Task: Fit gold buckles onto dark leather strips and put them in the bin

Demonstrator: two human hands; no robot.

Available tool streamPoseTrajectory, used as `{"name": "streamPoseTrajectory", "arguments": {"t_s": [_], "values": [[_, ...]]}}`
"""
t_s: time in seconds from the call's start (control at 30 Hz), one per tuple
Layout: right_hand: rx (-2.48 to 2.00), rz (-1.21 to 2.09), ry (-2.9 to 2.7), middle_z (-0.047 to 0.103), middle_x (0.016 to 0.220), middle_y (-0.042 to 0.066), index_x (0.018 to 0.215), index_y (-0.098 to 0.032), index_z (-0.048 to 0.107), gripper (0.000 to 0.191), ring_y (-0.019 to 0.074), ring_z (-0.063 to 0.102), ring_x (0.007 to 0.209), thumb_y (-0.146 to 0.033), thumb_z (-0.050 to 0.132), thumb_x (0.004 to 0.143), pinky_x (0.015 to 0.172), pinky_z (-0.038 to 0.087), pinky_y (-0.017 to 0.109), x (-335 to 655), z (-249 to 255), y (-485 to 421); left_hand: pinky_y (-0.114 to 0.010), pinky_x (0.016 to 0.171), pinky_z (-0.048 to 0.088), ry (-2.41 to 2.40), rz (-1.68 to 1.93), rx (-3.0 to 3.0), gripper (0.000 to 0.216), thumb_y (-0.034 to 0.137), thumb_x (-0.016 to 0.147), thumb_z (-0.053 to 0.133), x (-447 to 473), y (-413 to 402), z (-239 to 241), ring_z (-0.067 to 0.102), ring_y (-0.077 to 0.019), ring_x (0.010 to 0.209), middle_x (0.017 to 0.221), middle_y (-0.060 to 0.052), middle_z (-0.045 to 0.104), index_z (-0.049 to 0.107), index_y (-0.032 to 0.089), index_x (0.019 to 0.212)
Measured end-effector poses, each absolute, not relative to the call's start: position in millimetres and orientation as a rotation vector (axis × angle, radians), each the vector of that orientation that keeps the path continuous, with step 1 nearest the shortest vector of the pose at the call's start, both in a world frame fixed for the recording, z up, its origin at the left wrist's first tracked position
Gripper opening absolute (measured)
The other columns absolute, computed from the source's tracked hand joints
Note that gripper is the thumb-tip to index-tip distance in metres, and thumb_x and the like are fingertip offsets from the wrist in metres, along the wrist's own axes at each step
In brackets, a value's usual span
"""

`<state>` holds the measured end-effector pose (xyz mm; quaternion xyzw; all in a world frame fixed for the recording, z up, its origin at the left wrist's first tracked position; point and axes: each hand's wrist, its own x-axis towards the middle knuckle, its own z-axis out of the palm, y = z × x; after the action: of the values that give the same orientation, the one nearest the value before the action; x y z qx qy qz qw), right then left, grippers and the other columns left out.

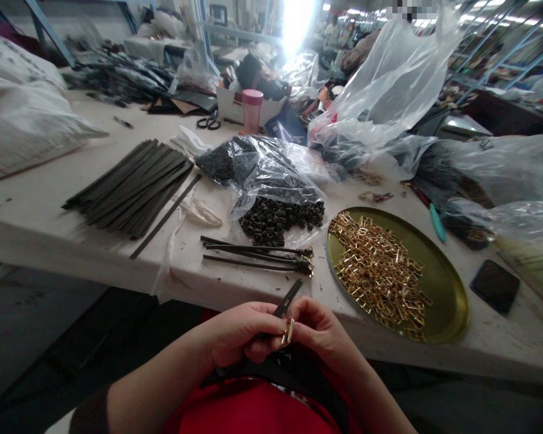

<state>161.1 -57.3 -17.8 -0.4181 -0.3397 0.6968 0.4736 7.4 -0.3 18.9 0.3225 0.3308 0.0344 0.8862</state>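
Note:
My left hand (242, 331) pinches a thin dark strap (289, 298) that sticks up toward the table edge. My right hand (321, 328) holds a small gold buckle (288, 331) against that strap. Both hands meet close to my lap, just below the white table (36, 211). On the table in front lie a few finished straps with buckles (257, 253). A round gold tray (443, 283) at the right holds several loose gold buckles (380, 271). A pile of dark flat straps (131, 184) lies to the left.
A clear bag of small black rings (276, 211) sits behind the finished straps. A dark phone (495, 284) lies right of the tray, a teal tool (437, 222) behind it. Large plastic bags (389, 84), a pink cup (252, 108) and scissors (209, 123) crowd the far side.

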Motion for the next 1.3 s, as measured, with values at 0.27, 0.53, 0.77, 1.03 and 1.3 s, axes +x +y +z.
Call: {"name": "streamPoseTrajectory", "arguments": {"t_s": [0.27, 0.53, 0.77, 1.03, 1.3], "values": [[-0.972, 1.671, -0.848, 0.056, 0.066, -0.003, 0.068, -0.018, 0.049, 0.02, 0.0091, 0.051, 0.06, -0.028, 0.067, 0.071, 0.057, 0.038, 0.021, 161.1, -17.8, -64.8, -0.018, 0.032, 0.007, 0.62, 0.082, 0.581, 0.015, 0.016, 0.072, 0.054, 8.7, -7.6, 15.1, 0.021, -0.0004, 0.031, 0.045, 0.007, 0.038, 0.047, 0.013, 0.06], [-1.186, 1.459, -1.069, 0.053, 0.068, -0.004, 0.076, -0.02, 0.047, 0.027, 0.0107, 0.048, 0.063, -0.029, 0.07, 0.066, 0.059, 0.037, 0.022, 156.9, -9.9, -70.6, -0.017, 0.034, 0.007, 0.55, 0.12, 0.54, 0.011, 0.017, 0.075, 0.053, 8.3, -3.9, 10.0, 0.019, -0.0002, 0.033, 0.046, 0.007, 0.039, 0.048, 0.013, 0.066], [-1.404, 1.288, -1.158, 0.046, 0.064, -0.005, 0.072, -0.02, 0.043, 0.025, 0.0102, 0.042, 0.059, -0.027, 0.066, 0.066, 0.055, 0.035, 0.022, 151.4, -8.5, -70.0, -0.017, 0.035, 0.007, 0.596, 0.118, 0.559, 0.013, 0.022, 0.076, 0.058, 10.1, -3.1, 9.7, 0.019, -0.0001, 0.035, 0.048, 0.008, 0.039, 0.05, 0.012, 0.074], [-1.426, 0.995, -1.298, 0.046, 0.061, -0.004, 0.063, -0.019, 0.043, 0.018, 0.0097, 0.043, 0.056, -0.022, 0.057, 0.073, 0.052, 0.036, 0.022, 142.1, -9.7, -71.9, -0.017, 0.037, 0.008, 0.614, 0.174, 0.568, 0.015, 0.021, 0.076, 0.057, 9.6, -1.2, 6.2, 0.021, -0.0009, 0.037, 0.046, 0.008, 0.035, 0.048, 0.012, 0.068], [-1.349, 1.126, -1.163, 0.053, 0.071, -0.002, 0.096, -0.021, 0.05, 0.028, 0.0117, 0.051, 0.063, -0.028, 0.062, 0.072, 0.057, 0.043, 0.023, 145.2, -14.0, -75.1, -0.016, 0.036, 0.008, 0.537, 0.156, 0.501, 0.012, 0.02, 0.078, 0.055, 5.1, -2.2, 3.8, 0.02, -0.0007, 0.036, 0.049, 0.007, 0.039, 0.049, 0.012, 0.071]]}}
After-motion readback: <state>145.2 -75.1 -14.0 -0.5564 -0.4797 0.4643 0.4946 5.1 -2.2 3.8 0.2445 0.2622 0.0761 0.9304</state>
